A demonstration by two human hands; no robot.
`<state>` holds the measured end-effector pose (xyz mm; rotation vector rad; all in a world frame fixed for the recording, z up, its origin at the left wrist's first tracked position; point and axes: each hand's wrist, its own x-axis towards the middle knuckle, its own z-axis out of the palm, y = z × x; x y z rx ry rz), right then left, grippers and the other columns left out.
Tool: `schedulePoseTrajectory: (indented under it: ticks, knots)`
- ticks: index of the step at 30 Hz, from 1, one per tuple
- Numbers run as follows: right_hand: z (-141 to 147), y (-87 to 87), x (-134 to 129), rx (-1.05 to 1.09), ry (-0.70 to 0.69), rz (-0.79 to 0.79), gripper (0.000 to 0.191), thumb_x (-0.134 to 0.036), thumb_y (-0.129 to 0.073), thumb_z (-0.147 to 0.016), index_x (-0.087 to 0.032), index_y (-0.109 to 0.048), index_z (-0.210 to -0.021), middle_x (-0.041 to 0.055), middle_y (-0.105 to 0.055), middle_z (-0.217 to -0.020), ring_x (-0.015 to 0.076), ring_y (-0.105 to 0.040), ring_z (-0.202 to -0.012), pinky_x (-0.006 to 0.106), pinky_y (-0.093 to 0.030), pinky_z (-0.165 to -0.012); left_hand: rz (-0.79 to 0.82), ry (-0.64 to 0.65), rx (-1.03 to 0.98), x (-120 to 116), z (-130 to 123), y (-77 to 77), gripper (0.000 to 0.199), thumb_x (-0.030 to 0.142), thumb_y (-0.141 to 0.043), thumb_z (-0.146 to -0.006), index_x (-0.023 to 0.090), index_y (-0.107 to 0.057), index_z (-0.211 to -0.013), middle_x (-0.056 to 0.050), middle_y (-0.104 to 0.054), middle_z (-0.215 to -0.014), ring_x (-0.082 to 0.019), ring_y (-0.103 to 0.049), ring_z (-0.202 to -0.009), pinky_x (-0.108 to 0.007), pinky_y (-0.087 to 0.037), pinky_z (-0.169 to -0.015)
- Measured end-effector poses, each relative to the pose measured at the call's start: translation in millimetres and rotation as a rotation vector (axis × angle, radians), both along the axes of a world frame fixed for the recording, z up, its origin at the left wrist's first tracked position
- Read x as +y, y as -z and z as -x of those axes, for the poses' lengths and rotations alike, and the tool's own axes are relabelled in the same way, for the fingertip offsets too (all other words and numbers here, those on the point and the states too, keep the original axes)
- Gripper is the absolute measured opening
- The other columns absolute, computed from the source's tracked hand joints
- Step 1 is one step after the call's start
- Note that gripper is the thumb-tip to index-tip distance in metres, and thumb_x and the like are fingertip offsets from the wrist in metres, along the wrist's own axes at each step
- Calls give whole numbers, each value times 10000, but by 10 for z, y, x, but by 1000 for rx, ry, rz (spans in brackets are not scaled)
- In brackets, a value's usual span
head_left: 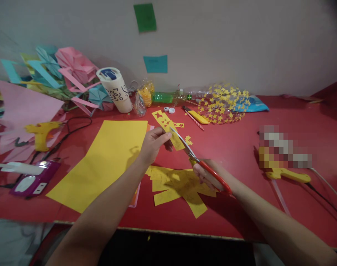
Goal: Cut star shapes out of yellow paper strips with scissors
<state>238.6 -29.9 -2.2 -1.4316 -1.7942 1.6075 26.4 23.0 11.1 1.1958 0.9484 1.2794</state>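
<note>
My left hand (155, 143) pinches a strip of yellow paper (176, 140) between thumb and fingers. Star-shaped holes show in the strip's upper part. In my right hand (205, 174) is a pair of scissors (214, 176) with red handles, its blades lying at the strip beside my left thumb. Several small yellow paper stars (189, 140) lie on the table just right of the strip. Below my hands is a loose pile of yellow paper pieces (182, 186) with faint marks. A large yellow sheet (102, 159) lies under and left of my left forearm.
On the red table (234, 144), a yellow glue gun (42, 133) and a purple power box (35, 179) sit left; another glue gun (287, 174) lies right. Behind are folded paper shapes (74, 62), a white roll (117, 90), a green bottle (162, 97) and a star-covered clear form (223, 103).
</note>
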Motion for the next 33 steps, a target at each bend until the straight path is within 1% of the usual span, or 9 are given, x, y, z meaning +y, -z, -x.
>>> schedulePoseTrajectory:
  ticks: [5, 8, 12, 16, 19, 23, 29, 31, 33]
  knots:
    - [10, -19, -2, -31, 16, 16, 470, -636, -539, -810, -221, -413, -629, -49, -482, -491, 55, -371, -315, 193, -308, -299, 13, 2, -2, 8, -6, 7, 222, 321, -680, -697, 181, -577, -558, 8, -625, -479, -99, -569, -398, -229, -490, -429]
    - [24, -35, 1, -50, 14, 33, 478, -648, -547, -790, -225, -400, -623, -43, -494, -498, 54, -368, -301, 193, -291, -281, 13, 9, -5, 12, -3, 23, 223, 318, -679, -705, 181, -579, -561, 11, -624, -479, -97, -569, -400, -226, -490, -432]
    - [32, -51, 7, -40, 18, -9, 511, -681, -551, -761, -228, -379, -599, -43, -471, -486, 54, -365, -317, 188, -276, -288, 16, 17, -19, 13, 13, 26, 234, 316, -692, -703, 180, -574, -554, 11, -623, -476, -98, -569, -400, -226, -488, -434]
    - [16, -49, 14, -23, -1, -56, 507, -670, -533, -796, -226, -380, -605, -29, -494, -517, 58, -365, -358, 192, -286, -323, 35, 15, -11, 9, 20, 8, 233, 329, -698, -694, 178, -579, -563, 9, -620, -484, -101, -567, -413, -229, -485, -438]
    - [6, -46, 25, -34, -7, -79, 508, -669, -538, -793, -226, -381, -599, -22, -502, -517, 66, -377, -378, 198, -291, -344, 37, 13, -17, 8, 12, -8, 231, 327, -696, -694, 184, -568, -566, 21, -591, -486, -99, -557, -430, -232, -488, -448]
    - [15, -71, 32, -48, 6, -98, 512, -681, -531, -766, -234, -363, -580, -24, -472, -493, 82, -396, -391, 206, -289, -351, 8, -38, -65, 13, 11, -24, 256, 295, -704, -691, 190, -516, -553, 49, -521, -506, -73, -518, -454, -208, -476, -460]
    - [12, -33, 29, -33, 32, -80, 497, -684, -510, -757, -243, -347, -597, -40, -430, -490, 86, -395, -383, 214, -296, -344, 23, -49, -110, 36, 40, -42, 178, 296, -690, -729, 200, -547, -683, 35, -624, -586, -101, -600, -479, -236, -535, -486]
    - [-3, 0, 37, -33, 23, -87, 499, -690, -483, -777, -242, -347, -606, -44, -421, -495, 79, -370, -370, 213, -282, -339, 29, -47, -104, 41, 45, -42, 172, 307, -692, -733, 202, -556, -720, 38, -637, -584, -96, -591, -437, -226, -520, -449]
    - [-18, 21, 48, -36, 8, -113, 507, -698, -465, -795, -240, -353, -609, -40, -424, -505, 76, -357, -377, 214, -272, -344, 31, -32, -80, 43, 49, -34, 179, 335, -687, -751, 209, -561, -754, 46, -630, -554, -83, -542, -369, -201, -453, -367]
